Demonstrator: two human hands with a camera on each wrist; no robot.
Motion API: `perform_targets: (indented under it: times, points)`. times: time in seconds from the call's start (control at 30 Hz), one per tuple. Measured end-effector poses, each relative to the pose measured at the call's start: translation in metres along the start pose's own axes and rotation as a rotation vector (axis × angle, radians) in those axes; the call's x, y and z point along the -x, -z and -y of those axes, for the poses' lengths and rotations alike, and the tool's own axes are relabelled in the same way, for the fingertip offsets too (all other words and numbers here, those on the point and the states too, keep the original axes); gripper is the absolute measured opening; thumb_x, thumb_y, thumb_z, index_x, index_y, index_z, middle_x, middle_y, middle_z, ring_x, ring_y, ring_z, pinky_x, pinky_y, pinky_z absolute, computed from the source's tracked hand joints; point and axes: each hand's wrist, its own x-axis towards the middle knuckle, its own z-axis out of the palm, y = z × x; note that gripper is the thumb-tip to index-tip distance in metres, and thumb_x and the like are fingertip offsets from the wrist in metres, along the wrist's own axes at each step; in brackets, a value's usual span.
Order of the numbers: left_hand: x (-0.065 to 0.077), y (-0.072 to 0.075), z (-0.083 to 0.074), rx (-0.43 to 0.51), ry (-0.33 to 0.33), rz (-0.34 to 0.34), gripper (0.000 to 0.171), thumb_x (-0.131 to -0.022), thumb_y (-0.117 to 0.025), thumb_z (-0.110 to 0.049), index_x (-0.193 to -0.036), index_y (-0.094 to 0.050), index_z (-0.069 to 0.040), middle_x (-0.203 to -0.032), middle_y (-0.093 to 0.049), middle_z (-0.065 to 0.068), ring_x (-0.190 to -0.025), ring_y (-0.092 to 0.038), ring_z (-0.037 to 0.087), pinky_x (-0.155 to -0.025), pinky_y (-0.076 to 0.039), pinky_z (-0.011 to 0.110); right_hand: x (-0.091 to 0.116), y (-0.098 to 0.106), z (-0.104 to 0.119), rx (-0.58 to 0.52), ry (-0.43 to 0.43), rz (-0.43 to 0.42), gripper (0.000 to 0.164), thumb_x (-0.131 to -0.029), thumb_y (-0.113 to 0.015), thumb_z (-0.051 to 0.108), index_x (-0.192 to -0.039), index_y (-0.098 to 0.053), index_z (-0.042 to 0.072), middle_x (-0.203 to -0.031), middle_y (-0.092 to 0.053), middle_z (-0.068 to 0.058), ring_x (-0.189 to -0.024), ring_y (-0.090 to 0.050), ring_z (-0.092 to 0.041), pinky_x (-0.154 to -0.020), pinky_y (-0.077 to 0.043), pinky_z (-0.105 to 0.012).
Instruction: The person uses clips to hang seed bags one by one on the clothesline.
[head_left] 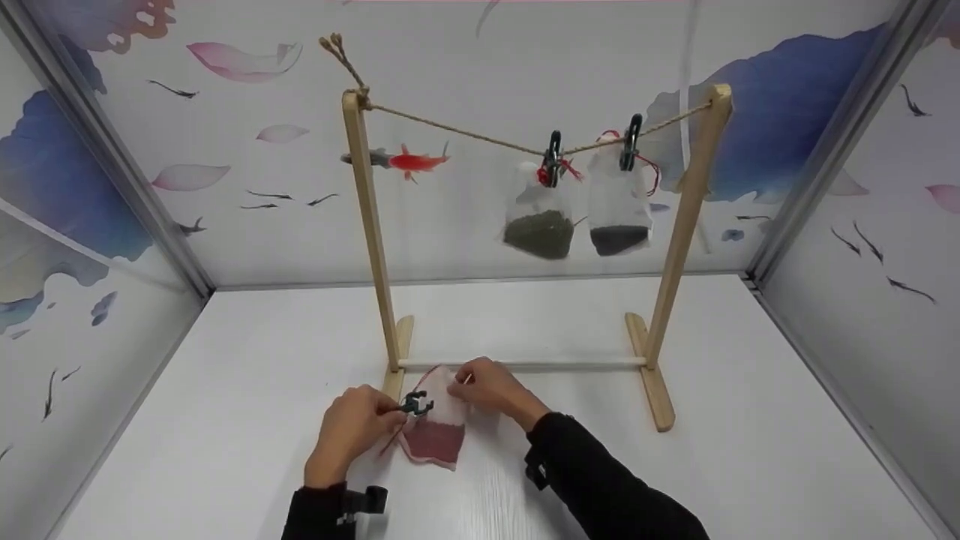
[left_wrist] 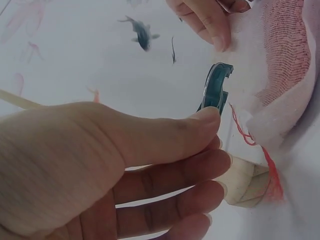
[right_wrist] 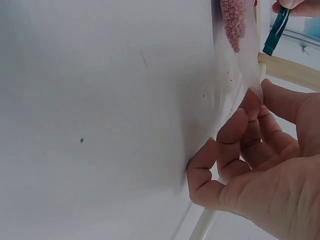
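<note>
My left hand point(head_left: 352, 426) pinches a dark green plastic clip point(head_left: 417, 403) between thumb and forefinger, its jaws facing the bag. In the left wrist view the clip point(left_wrist: 216, 86) stands out past the thumb tip. My right hand point(head_left: 491, 386) pinches the upper corner of a white mesh drawstring bag point(head_left: 448, 405) with reddish filling in its lower part. The bag hangs from those fingertips beside the clip, as the right wrist view shows at its gathered corner point(right_wrist: 256, 89). A red drawstring point(left_wrist: 243, 131) dangles from the bag's side near the left hand.
Behind the hands stands a wooden frame point(head_left: 367, 225) with a sagging rope point(head_left: 457, 133) tied across its top. Two bags, one with green filling point(head_left: 538, 232) and one with dark filling point(head_left: 619, 238), hang from the rope by dark clips. A white crossbar point(head_left: 570, 365) joins the feet.
</note>
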Motion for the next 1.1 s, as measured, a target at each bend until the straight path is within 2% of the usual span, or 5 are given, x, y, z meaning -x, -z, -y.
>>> perform_targets:
  times: [0.17, 0.33, 0.7, 0.93, 1.1]
  points:
    - [0.000, 0.002, -0.003, 0.004, 0.003, 0.005, 0.005, -0.085, -0.081, -0.016, -0.081, -0.081, -0.013, -0.073, -0.069, -0.006, -0.063, -0.054, 0.011, -0.058, -0.044, 0.033, 0.002, 0.006, -0.003, -0.034, 0.101, 0.002, 0.014, -0.097, -0.068, 0.021, -0.097, -0.073, 0.007, -0.088, -0.066, 0.000, -0.076, -0.056, -0.012, -0.065, -0.045, -0.029]
    - [0.001, 0.004, -0.007, 0.010, -0.005, -0.021, 0.006, -0.087, -0.080, -0.014, -0.081, -0.080, -0.013, -0.069, -0.067, -0.007, -0.060, -0.054, 0.010, -0.056, -0.043, 0.033, 0.007, 0.008, -0.002, -0.021, 0.204, -0.083, 0.012, -0.098, -0.068, 0.018, -0.094, -0.074, 0.009, -0.082, -0.063, 0.003, -0.074, -0.053, -0.012, -0.062, -0.043, -0.028]
    - [0.001, 0.010, -0.023, -0.010, -0.064, -0.163, 0.005, -0.088, -0.079, -0.014, -0.087, -0.081, -0.010, -0.067, -0.064, -0.005, -0.054, -0.046, 0.009, -0.049, -0.036, 0.028, 0.017, 0.026, 0.012, -0.016, 0.315, -0.199, 0.010, -0.099, -0.069, 0.019, -0.099, -0.075, 0.011, -0.082, -0.065, 0.003, -0.067, -0.054, -0.011, -0.060, -0.046, -0.026]
    - [-0.001, 0.039, -0.046, -0.141, -0.153, -0.226, 0.006, -0.087, -0.080, -0.014, -0.088, -0.082, -0.008, -0.069, -0.068, -0.002, -0.053, -0.046, 0.009, -0.048, -0.036, 0.028, 0.024, 0.050, 0.026, -0.055, 0.296, -0.212, 0.011, -0.099, -0.068, 0.019, -0.102, -0.075, 0.012, -0.087, -0.068, 0.003, -0.074, -0.061, -0.020, -0.066, -0.050, -0.030]
    - [-0.006, 0.069, -0.063, -0.217, -0.234, -0.270, 0.008, -0.088, -0.080, -0.015, -0.090, -0.082, -0.007, -0.071, -0.070, 0.000, -0.054, -0.048, 0.010, -0.049, -0.042, 0.031, 0.029, 0.071, 0.036, -0.064, 0.310, -0.262, 0.010, -0.099, -0.068, 0.020, -0.102, -0.075, 0.013, -0.087, -0.070, 0.002, -0.068, -0.058, -0.015, -0.063, -0.049, -0.029]
